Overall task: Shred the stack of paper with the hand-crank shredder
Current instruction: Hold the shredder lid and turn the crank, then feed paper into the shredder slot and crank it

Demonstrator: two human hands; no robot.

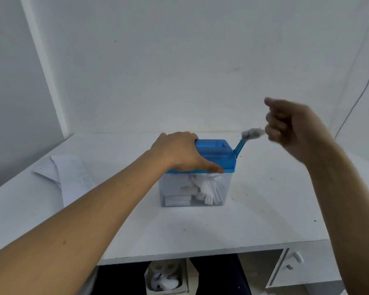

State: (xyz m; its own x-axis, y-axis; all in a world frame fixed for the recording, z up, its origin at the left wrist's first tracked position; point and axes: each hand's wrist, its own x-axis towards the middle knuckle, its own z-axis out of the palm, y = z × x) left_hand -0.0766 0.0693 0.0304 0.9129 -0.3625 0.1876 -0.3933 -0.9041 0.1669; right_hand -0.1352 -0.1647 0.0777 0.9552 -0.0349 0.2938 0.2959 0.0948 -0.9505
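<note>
We see the hand-crank shredder (202,179) standing upright near the middle of the white desk (200,231): a blue lid (215,155) with a recessed feed slot sits on a clear rectangular bin (224,186). The blue crank arm (240,146) rises from the lid's right end, tilted up and to the right, and ends in a pale grey knob (252,133) that is blurred. Inside the bin we make out white paper strips (209,190) hanging below the lid and piled on the bottom. The stack of paper (73,177) lies flat on the desk, well to the shredder's left, its sheets unevenly fanned.
</note>
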